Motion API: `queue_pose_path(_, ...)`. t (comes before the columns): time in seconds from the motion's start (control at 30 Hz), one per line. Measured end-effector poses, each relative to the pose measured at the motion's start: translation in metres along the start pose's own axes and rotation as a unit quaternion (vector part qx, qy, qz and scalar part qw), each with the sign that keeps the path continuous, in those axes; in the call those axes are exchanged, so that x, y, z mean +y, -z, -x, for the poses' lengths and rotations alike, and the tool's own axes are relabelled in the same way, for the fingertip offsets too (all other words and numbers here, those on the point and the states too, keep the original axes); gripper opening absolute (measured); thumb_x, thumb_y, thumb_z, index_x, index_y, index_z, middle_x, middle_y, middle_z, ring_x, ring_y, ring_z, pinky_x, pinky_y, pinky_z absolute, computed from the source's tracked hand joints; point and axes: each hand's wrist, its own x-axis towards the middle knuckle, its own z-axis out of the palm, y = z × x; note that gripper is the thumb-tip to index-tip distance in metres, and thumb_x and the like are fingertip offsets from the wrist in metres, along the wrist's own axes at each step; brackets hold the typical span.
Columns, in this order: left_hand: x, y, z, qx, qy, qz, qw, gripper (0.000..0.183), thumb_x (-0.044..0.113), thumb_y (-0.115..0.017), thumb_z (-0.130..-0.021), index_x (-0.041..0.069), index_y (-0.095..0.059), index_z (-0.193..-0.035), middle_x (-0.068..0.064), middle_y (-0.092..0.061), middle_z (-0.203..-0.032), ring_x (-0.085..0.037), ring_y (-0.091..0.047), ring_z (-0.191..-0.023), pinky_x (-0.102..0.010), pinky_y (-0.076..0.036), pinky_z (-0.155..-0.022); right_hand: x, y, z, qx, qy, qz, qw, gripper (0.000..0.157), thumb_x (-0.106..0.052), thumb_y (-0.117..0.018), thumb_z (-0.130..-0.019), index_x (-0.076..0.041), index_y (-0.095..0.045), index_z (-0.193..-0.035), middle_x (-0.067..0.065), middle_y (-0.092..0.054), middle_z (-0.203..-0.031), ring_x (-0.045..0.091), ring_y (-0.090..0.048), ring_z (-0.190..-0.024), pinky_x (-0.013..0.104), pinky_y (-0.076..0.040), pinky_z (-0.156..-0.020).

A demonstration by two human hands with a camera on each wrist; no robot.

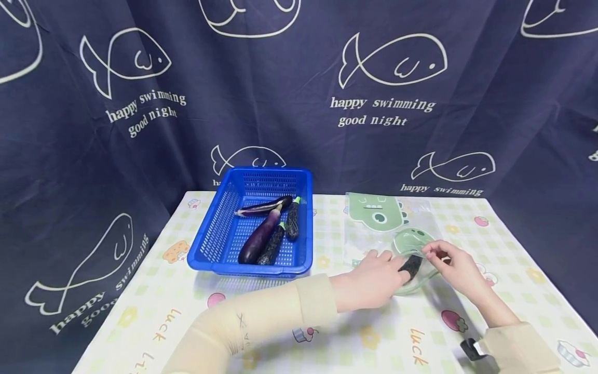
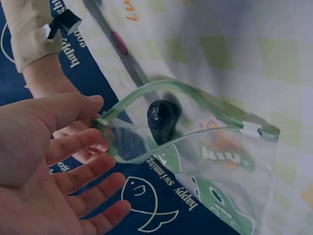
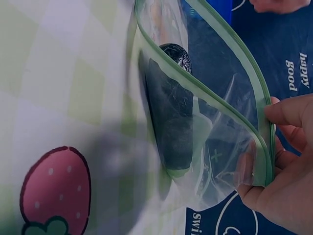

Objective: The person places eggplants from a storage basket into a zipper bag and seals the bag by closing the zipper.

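A clear zip bag (image 2: 183, 89) with a green rim and a green cartoon print has its mouth spread apart. Inside lies a dark, glossy, wrinkled vegetable (image 3: 171, 115) with a green end. My right hand (image 1: 450, 266) pinches one corner of the bag's rim between thumb and fingers. Beside the mouth is my left hand (image 1: 374, 280); in the left wrist view its fingers (image 2: 93, 171) are spread and hold nothing. A white slider (image 2: 252, 128) sits at the far end of the zip.
Another clear bag with a green dinosaur print (image 1: 374, 210) lies flat behind. To the left stands a blue perforated basket (image 1: 203, 258) holding two purple eggplants (image 1: 261, 236) and two dark, rough vegetables (image 1: 291, 221) with green tips. A dark fish-print curtain (image 1: 299, 104) hangs behind the table.
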Motion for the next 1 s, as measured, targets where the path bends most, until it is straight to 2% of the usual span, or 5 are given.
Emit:
queue_pose_path(0.2, -0.014, 0.013, 0.016, -0.009, 0.003, 0.017, 0.9998, 0.048, 0.041, -0.069, -0.081, 0.034, -0.052, -0.125, 0.009, -0.05, -0.117, -0.01, -0.044, -0.099, -0.025, -0.035, -0.073, 0.001, 0.0, 0.0, -0.002, -0.001, -0.002, 1.0, 0.007, -0.007, -0.062, -0.089, -0.009, -0.064, -0.095, 0.004, -0.065, -0.08, -0.002, -0.052, -0.066, 0.02, -0.045, -0.054)
queue_pose_path(0.33, -0.026, 0.023, 0.025, -0.004, 0.002, 0.018, 0.9998, 0.06, 0.046, -0.069, -0.08, 0.033, -0.045, -0.134, 0.008, -0.05, -0.118, -0.011, -0.045, -0.1, -0.026, -0.037, -0.075, 0.001, -0.001, 0.0, -0.002, -0.003, -0.002, 1.0, 0.007, -0.006, -0.062, -0.089, -0.008, -0.064, -0.095, 0.006, -0.065, -0.08, -0.002, -0.052, -0.065, 0.021, -0.045, -0.054)
queue_pose_path(0.47, -0.036, 0.034, 0.033, 0.004, 0.0, 0.022, 0.9997, 0.061, 0.05, -0.068, -0.08, 0.033, -0.044, -0.134, 0.008, -0.051, -0.115, -0.012, -0.047, -0.1, -0.027, -0.039, -0.075, 0.001, 0.0, 0.001, -0.002, -0.005, -0.003, 1.0, 0.008, -0.006, -0.061, -0.089, -0.007, -0.064, -0.095, 0.008, -0.065, -0.081, -0.002, -0.052, -0.066, 0.02, -0.045, -0.055)
queue_pose_path(0.73, -0.052, 0.049, 0.046, 0.005, -0.001, 0.05, 0.9987, 0.06, 0.048, -0.067, -0.082, 0.032, -0.043, -0.135, 0.007, -0.051, -0.118, -0.013, -0.048, -0.104, -0.028, -0.043, -0.077, 0.003, 0.0, 0.001, -0.004, -0.008, -0.006, 1.0, 0.008, -0.007, -0.061, -0.089, -0.007, -0.064, -0.096, 0.009, -0.066, -0.082, -0.002, -0.053, -0.066, 0.019, -0.045, -0.056)
queue_pose_path(1.0, -0.083, 0.056, 0.065, -0.001, 0.006, 0.078, 0.9969, 0.064, 0.042, -0.07, -0.082, 0.027, -0.042, -0.137, 0.002, -0.052, -0.123, -0.017, -0.05, -0.108, -0.033, -0.047, -0.079, 0.007, 0.0, 0.003, -0.004, -0.013, -0.005, 1.0, 0.008, -0.007, -0.062, -0.089, -0.009, -0.065, -0.096, 0.007, -0.065, -0.081, -0.002, -0.052, -0.066, 0.02, -0.045, -0.055)
